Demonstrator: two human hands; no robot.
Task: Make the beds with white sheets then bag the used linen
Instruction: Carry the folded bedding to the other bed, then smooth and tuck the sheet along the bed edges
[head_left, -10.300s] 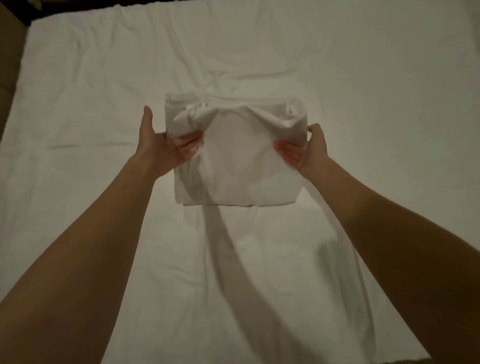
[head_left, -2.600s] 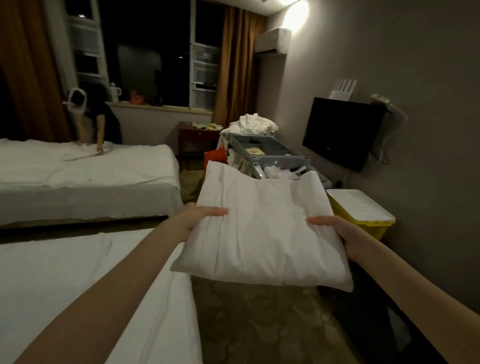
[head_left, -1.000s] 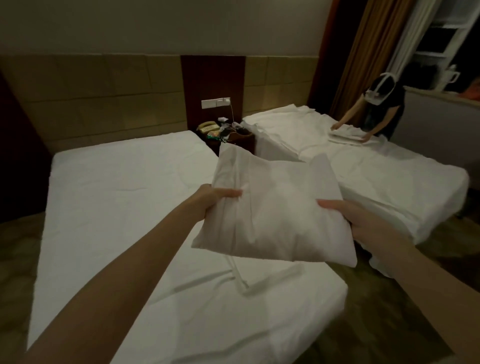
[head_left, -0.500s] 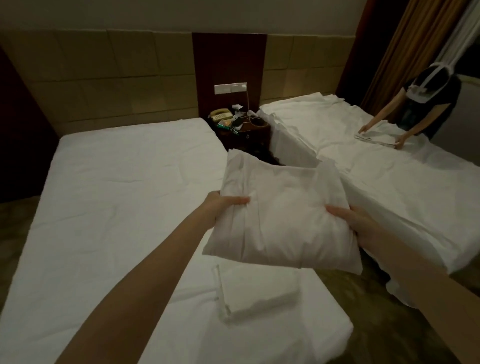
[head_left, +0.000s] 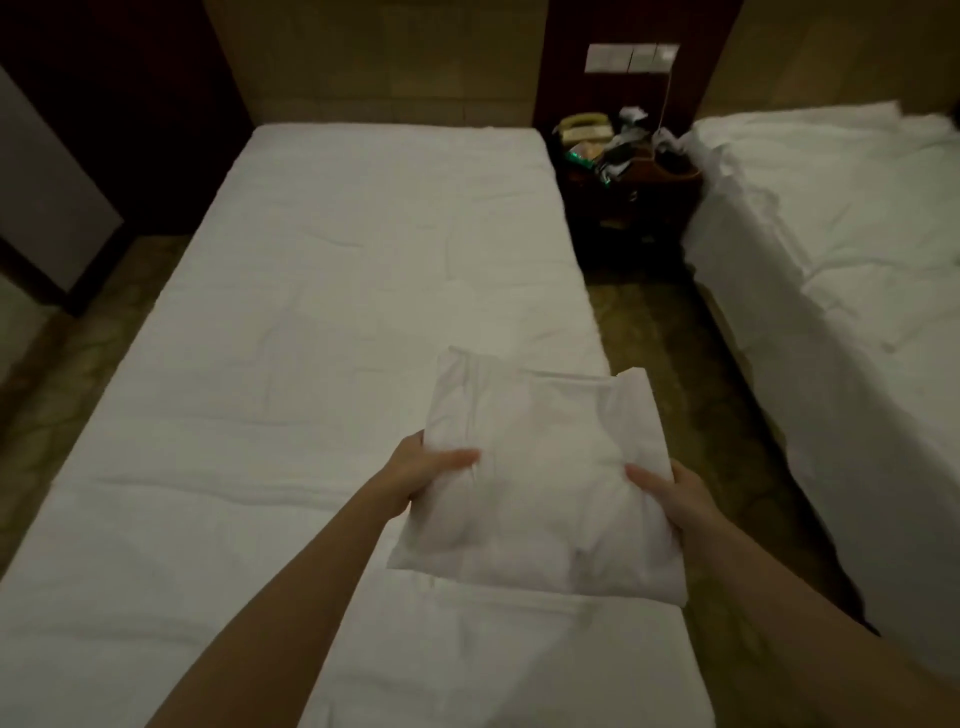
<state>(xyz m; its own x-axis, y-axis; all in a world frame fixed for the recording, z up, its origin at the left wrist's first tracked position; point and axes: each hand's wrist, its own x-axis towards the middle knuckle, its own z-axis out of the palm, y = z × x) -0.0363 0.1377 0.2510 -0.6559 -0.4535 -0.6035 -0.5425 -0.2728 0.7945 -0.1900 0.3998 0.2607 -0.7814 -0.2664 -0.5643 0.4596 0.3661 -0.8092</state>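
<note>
I hold a white pillow (head_left: 540, 478) in front of me, above the right foot corner of the near bed (head_left: 332, 332). My left hand (head_left: 421, 470) grips its left edge, thumb on top. My right hand (head_left: 670, 493) grips its right edge, thumb on top, fingers hidden beneath. A white sheet covers the near bed, lightly creased. The pillow hides the folded sheet that lay on the bed below it.
A second bed (head_left: 841, 291) with rumpled white linen stands at the right across a narrow floor aisle (head_left: 670, 374). A dark nightstand (head_left: 623, 171) with a telephone and clutter sits between the beds at the headboard wall. Patterned floor lies at the left.
The view has swung left and down onto the near bed. The pillow stays gripped in both hands and now sits lower over the bed's foot. The other person has left the view.
</note>
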